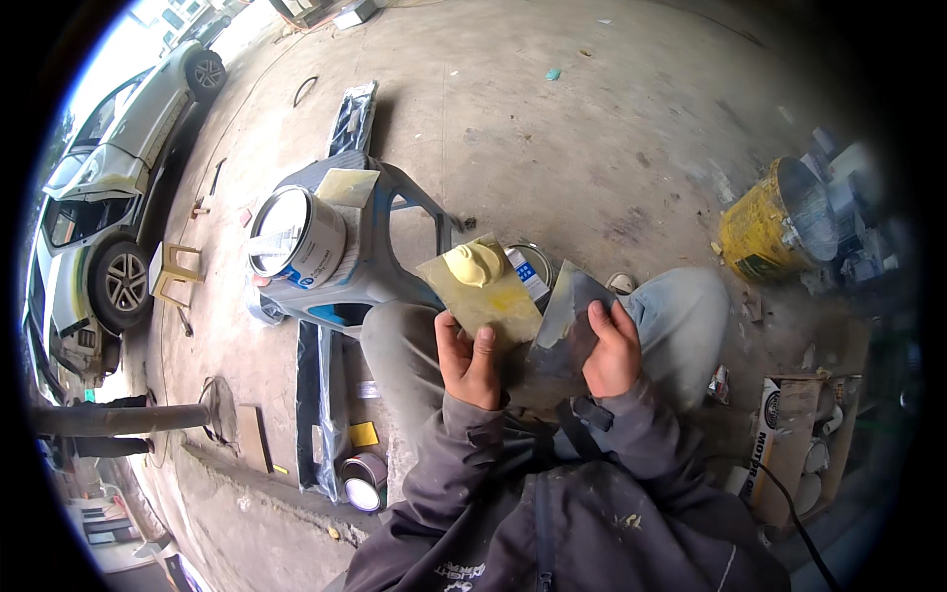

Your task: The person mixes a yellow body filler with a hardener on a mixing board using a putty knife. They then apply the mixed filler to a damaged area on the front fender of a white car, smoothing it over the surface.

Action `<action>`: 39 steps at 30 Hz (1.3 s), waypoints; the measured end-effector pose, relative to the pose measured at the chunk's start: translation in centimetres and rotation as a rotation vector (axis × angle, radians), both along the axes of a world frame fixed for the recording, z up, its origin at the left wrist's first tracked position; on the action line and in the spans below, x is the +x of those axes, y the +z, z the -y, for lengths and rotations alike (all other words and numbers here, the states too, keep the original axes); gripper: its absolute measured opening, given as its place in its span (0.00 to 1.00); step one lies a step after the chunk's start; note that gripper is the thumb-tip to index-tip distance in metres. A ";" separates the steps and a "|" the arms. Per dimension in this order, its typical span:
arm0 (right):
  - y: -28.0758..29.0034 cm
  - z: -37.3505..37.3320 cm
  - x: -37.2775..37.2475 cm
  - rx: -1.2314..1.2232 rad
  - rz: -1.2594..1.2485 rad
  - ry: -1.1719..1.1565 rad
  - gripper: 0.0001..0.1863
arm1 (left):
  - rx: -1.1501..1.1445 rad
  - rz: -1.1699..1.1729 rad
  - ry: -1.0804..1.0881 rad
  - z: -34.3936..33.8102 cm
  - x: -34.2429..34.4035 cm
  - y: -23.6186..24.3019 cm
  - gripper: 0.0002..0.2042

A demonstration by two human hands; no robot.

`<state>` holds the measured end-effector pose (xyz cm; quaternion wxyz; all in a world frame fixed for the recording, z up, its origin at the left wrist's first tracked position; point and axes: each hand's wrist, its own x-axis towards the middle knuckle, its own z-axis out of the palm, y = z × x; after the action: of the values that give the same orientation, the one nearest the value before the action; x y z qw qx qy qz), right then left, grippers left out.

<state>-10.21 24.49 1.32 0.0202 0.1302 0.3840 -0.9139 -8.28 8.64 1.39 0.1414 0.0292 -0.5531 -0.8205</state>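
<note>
L hand [469,362], 6 o'clock of the view, is closed on the near end of a yellow-smeared board [503,304], thumb on top. R hand [612,347], btwn 3 & 4, pinches a dark thin sheet [567,321] by its right edge.

Danger spot: that pale yellow paste [473,264] at 12, heaped toward the board's far end, well away from the thumb. Grip's one-sided, so if the wrist dips, the blob could slide off, poss. onto the blue-labelled tin [530,266] just beyond at 1. Sheet's near edge sits v. close to the board; can't tell if touching. A careless knock could twist the board or smear paste on the trousers [681,321], approx 3. Over btwn 9 & 10, the big can [314,242] is on the grey stool [380,261]; a bump from the L knee could topple it.
</note>
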 end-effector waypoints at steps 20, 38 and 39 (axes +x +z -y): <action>4.0 -2.3 -3.9 -0.149 -0.358 0.059 0.20 | -0.320 0.229 -0.364 4.2 0.6 1.1 0.09; 0.6 3.3 -0.1 0.882 -0.673 -0.097 0.15 | -1.150 -0.011 0.150 -0.1 -1.3 5.1 0.08; 0.3 3.4 0.1 0.868 -0.684 -0.089 0.15 | -1.123 -0.036 0.156 0.0 -1.7 5.4 0.08</action>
<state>-10.12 21.11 1.63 -0.1998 -0.1614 0.7041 -0.6620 -9.94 8.61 6.82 0.2048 -0.0239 -0.8983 -0.3879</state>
